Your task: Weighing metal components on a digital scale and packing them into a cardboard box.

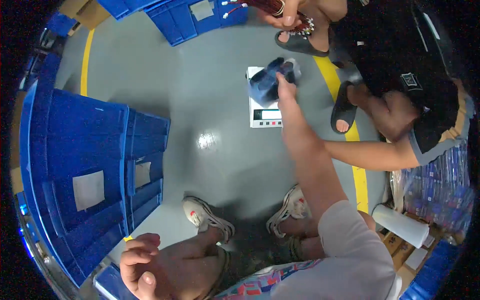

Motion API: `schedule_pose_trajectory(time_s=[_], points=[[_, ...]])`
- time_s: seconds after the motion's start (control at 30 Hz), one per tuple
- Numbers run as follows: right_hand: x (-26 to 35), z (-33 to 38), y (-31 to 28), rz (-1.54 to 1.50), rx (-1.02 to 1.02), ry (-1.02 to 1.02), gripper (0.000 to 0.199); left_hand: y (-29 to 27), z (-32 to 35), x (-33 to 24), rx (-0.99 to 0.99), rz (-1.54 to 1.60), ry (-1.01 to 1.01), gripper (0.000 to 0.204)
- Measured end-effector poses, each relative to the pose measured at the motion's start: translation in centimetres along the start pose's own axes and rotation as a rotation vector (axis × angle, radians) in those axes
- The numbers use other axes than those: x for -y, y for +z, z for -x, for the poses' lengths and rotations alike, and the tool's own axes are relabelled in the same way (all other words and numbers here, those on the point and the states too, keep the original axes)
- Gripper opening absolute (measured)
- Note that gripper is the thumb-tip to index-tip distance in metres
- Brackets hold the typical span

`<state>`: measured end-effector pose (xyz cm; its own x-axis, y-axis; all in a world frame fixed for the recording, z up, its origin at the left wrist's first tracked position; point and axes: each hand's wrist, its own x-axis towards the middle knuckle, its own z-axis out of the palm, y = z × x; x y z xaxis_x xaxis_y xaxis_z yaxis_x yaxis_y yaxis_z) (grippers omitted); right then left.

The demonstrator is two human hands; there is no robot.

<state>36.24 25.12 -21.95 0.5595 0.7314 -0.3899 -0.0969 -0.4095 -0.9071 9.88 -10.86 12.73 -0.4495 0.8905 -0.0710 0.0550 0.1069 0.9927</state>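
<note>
A dark-filled bag is grasped by the fingers of the right hand, over a white scale on the floor; whether they touch cannot be told. The left hand is held by the left leg, fingers loosely curled, released. Wires are held in a co-worker's hand.

White rectangular paper labels stand on the large blue plastic crates, their print too small to read. A pale-outlined square patch on a black fabric garment bears one capital letter. On the flat white scale, the small rectangular display is illegible.
</note>
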Motion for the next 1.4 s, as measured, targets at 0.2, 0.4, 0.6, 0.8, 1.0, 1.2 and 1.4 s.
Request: schedule_pose_trajectory(time_s=[0.2,0.4,0.6,0.8,1.0,1.2,1.4], points=[[0.2,-1.6,-3.0,0.442,0.374,0.073,0.043,0.1,0.3,0.2,0.159,0.099,0.106,0.034],[6.6,7.7,-9.6,0.55,0.755,-0.345,0.044,-1.2,0.8,1.1,0.15,0.056,0.118,0.037],[-4.2,11.7,-23.9,1.207,1.672,-0.742,0.038,-1.3,0.9,0.9,0.199,0.069,0.111,0.033],[-2.9,15.5,-24.5,1.719,1.666,-0.949,0.023,0.7,1.7,-0.6,0.31,-0.271,0.261,0.028],[-4.8,13.6,-21.9,1.669,1.38,-0.756,0.021,1.6,1.2,-0.9,0.612,-0.647,0.391,0.029],[-4.7,13.7,-22.0,1.799,1.402,-0.67,0.026,1.4,1.2,-0.9,0.71,-0.782,0.362,0.034],[-4.3,13.1,-22.7,1.808,1.403,-0.675,0.029,1.2,1.3,-0.7,0.734,-0.782,0.323,0.036]])
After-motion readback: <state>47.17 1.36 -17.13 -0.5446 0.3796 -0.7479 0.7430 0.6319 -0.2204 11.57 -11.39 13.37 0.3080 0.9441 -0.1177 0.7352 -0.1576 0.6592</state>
